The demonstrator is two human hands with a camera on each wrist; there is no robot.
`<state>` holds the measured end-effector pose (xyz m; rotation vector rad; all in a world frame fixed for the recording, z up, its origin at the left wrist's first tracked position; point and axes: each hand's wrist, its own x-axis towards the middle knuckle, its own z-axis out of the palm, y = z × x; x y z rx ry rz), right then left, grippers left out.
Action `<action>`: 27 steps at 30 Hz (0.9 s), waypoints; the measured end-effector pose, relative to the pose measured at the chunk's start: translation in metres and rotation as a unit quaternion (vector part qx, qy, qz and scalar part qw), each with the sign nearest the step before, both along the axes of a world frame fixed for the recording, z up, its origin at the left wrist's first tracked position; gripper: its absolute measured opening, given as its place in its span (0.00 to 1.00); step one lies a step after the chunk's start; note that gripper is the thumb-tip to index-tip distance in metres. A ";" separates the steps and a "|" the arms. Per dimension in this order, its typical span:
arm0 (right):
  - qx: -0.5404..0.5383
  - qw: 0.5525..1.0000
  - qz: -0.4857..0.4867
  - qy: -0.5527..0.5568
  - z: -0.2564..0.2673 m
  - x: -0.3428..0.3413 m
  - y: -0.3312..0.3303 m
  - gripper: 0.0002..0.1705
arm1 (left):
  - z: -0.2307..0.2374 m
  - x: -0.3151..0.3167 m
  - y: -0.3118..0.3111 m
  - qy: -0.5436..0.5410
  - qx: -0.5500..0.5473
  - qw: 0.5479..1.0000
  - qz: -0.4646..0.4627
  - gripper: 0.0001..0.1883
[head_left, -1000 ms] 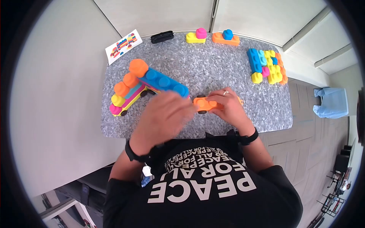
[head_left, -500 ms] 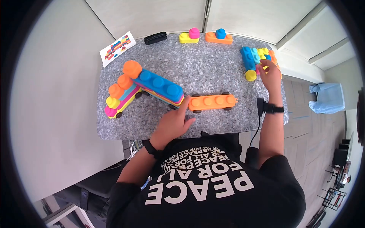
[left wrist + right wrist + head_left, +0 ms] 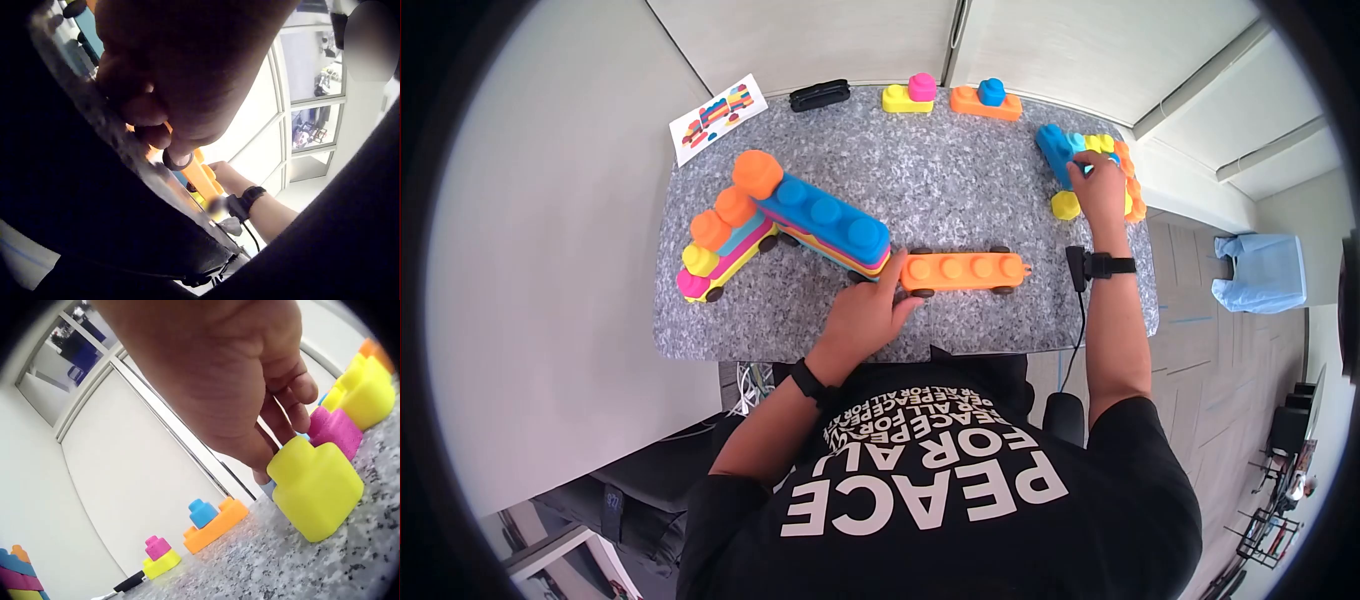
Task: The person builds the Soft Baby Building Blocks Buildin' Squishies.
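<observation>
My left hand rests at the left end of the orange wheeled base, a flat car with studs on top and dark wheels. Its index finger lies straight beside that end, the thumb near a front wheel. Just left stands a wheeled car stacked with a long blue block on top. At the far right my right hand reaches down and pinches a blue block in the block group. Close by its fingers are a yellow block and a pink block.
A shorter wheeled car with orange, yellow and pink blocks stands at left. Along the back edge are a picture card, a black case, a yellow block with a pink one, and an orange block with a blue one.
My right hand left the orange wheeled base for the block group, where the blue block now sits more tilted. My left hand came down to the base's left end.
</observation>
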<state>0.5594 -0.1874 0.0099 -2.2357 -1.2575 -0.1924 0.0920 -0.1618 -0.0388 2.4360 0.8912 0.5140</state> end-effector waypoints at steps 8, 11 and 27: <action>0.105 0.963 0.221 0.114 0.060 -0.098 -0.054 0.12 | -0.003 0.000 -0.001 -0.003 0.010 1.000 -0.001 0.46; 0.107 0.925 0.320 0.175 0.050 -0.133 -0.071 0.14 | -0.006 -0.001 0.000 -0.003 0.017 1.000 0.000 0.47; 0.051 0.910 0.370 0.179 0.025 -0.175 -0.086 0.25 | 0.013 -0.004 -0.008 -0.084 0.011 0.996 -0.030 0.52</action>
